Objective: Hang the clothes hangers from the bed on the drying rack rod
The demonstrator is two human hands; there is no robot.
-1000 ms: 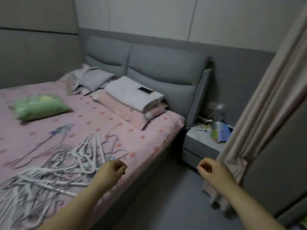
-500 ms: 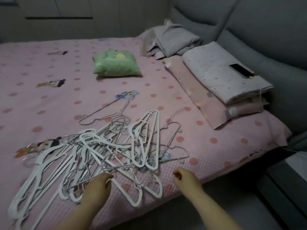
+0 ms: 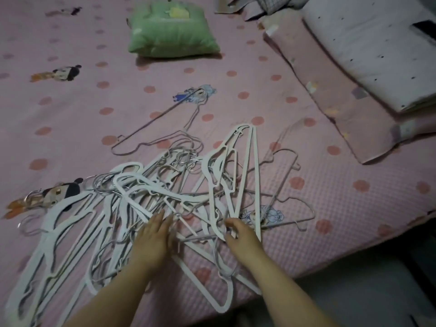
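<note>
A tangled pile of white plastic hangers [image 3: 132, 208] and thin wire hangers lies on the pink dotted bed [image 3: 330, 208] near its front edge. One lone wire hanger [image 3: 162, 128] lies just beyond the pile. My left hand [image 3: 153, 237] lies flat on the pile with its fingers straight. Close to the right of it, my right hand [image 3: 240, 234] curls its fingers at a white hanger's edge; whether it grips that hanger is unclear. The drying rack rod is out of view.
A green cushion [image 3: 172, 31] sits at the far middle of the bed. Folded pink and white bedding [image 3: 354, 67] with a dark phone on it lies at the right. The bed edge and grey floor [image 3: 354, 291] are at the lower right.
The view swung from the headboard and curtain down onto the bed. Both hands moved forward from the bed edge onto the hanger pile; the left hand opened flat.
</note>
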